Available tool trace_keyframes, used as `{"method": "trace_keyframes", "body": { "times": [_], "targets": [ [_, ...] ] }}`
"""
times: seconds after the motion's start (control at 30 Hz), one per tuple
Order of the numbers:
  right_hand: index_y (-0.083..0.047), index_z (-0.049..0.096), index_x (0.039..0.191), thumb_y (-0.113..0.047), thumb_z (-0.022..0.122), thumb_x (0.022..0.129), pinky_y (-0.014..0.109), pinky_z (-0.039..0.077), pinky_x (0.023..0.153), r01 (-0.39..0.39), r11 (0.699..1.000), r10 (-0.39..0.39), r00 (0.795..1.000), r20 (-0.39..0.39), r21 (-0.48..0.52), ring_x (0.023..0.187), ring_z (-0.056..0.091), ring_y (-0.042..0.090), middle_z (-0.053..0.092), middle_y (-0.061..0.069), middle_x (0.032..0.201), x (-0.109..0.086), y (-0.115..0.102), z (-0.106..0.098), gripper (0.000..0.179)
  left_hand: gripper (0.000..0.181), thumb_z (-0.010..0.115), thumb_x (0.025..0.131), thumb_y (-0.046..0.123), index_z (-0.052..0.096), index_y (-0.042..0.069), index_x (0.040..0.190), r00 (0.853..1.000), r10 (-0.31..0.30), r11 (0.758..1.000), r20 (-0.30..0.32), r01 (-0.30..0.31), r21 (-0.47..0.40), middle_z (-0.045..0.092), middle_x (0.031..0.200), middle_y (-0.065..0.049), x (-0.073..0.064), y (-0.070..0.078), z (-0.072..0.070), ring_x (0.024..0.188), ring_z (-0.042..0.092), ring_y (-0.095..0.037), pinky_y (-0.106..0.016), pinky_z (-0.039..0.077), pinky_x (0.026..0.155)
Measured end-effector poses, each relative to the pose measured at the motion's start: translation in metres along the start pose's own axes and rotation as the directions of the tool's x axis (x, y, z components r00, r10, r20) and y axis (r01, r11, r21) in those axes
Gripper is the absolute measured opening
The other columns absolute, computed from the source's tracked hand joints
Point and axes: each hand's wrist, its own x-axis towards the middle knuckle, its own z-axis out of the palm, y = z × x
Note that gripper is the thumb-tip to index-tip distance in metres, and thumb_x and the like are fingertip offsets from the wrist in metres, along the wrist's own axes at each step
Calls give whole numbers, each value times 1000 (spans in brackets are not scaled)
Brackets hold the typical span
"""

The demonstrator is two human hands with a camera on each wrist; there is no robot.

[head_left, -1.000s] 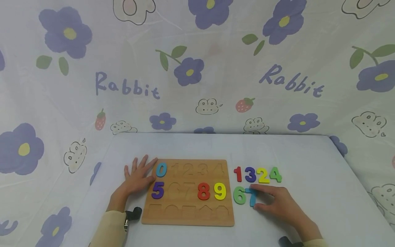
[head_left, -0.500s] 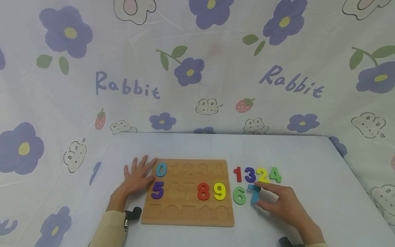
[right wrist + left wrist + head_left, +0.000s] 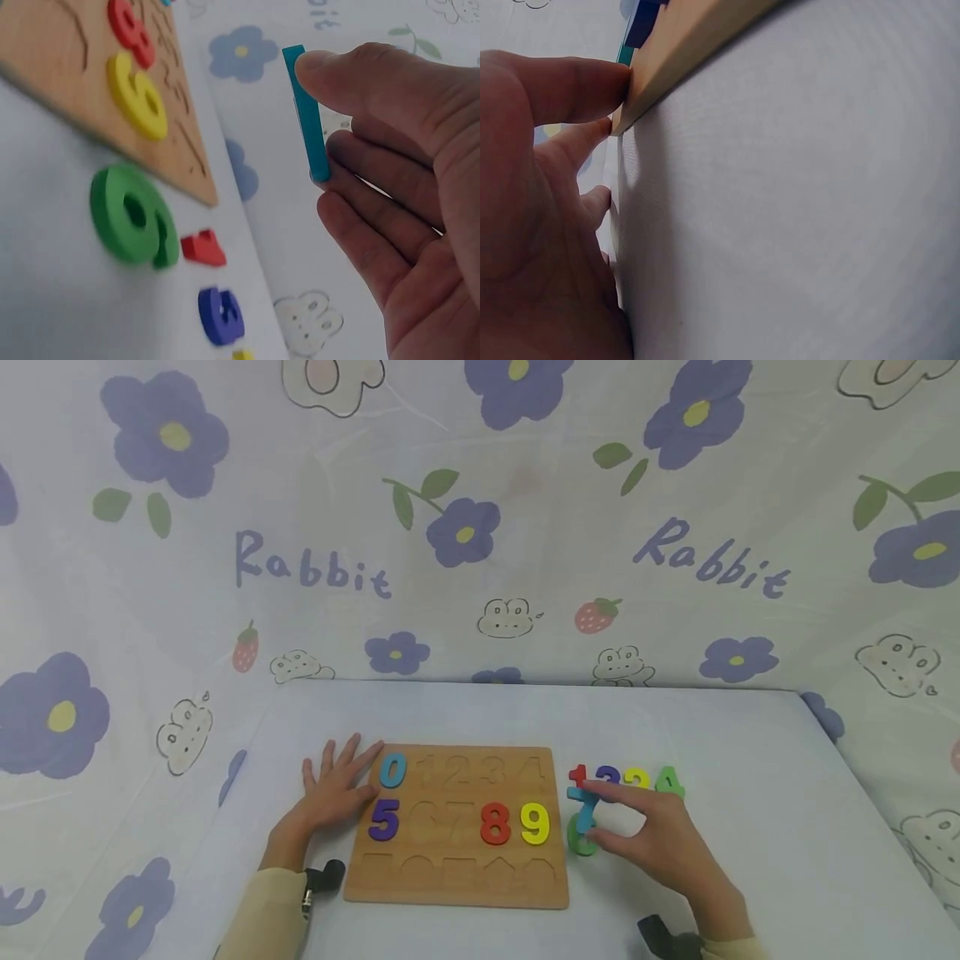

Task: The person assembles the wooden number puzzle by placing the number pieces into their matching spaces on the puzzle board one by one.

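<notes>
Between thumb and fingers, my right hand (image 3: 658, 835) pinches a blue number 7 (image 3: 586, 810). In the head view the 7 overlaps the green number 6 (image 3: 581, 843); the right wrist view shows the 7 (image 3: 307, 116) edge-on, raised off the table. My left hand (image 3: 335, 793) rests at the left edge of the wooden number puzzle board (image 3: 450, 889), fingers spread, thumb and index fingertip touching the edge. On the board sit a blue 0 (image 3: 393, 771), purple 5 (image 3: 384, 820), red 8 (image 3: 495, 823) and yellow 9 (image 3: 535, 823). Its other number outlines are bare.
Right of the board lie a red 1 (image 3: 577, 774), purple 3 (image 3: 608, 774), yellow 2 (image 3: 636, 777) and green 4 (image 3: 670, 781), the 3 and 2 partly hidden by my right hand. A patterned cloth (image 3: 555, 552) hangs behind the white table (image 3: 787, 827).
My right hand has lifted the blue 7 from its place beside the green 6 and carried it left, over the 6. My left hand has stayed at the board's edge.
</notes>
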Motion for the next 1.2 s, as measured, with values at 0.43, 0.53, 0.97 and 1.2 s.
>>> {"method": "trace_keyframes", "body": {
  "times": [0.43,0.53,0.97,1.2],
  "targets": [
    [-21,78,138,-27,96,85,40,65,94,95,990,-97,995,8,106,118,77,20,81,-8,129,33,-40,30,56,75,58,102,35,36,25,173,1000,-4,1000,0,4,-12,8,184,-23,-1,6,-4,165,-14,-60,-82,-23,121],
    [-20,77,139,-28,96,86,49,64,102,108,987,-111,994,19,120,125,77,22,80,-6,132,39,-45,35,57,74,58,103,35,35,25,173,1000,-12,1000,7,12,-7,8,184,-22,0,6,-3,165,-14,-59,-81,-23,121],
    [-23,77,139,-28,93,90,51,61,108,122,964,-144,986,81,236,129,75,20,79,-8,136,61,-62,58,52,73,60,105,29,35,23,173,998,-42,999,37,42,-9,7,184,-23,-6,22,-15,165,-13,-60,-82,-20,122],
    [-21,78,138,-24,93,88,51,61,108,64,963,-104,985,141,262,130,74,22,80,-7,134,64,-65,82,52,75,59,101,32,37,24,172,1000,-29,999,11,29,-24,9,184,-23,-4,13,-9,165,-13,-59,-82,-21,122]
  ]
}}
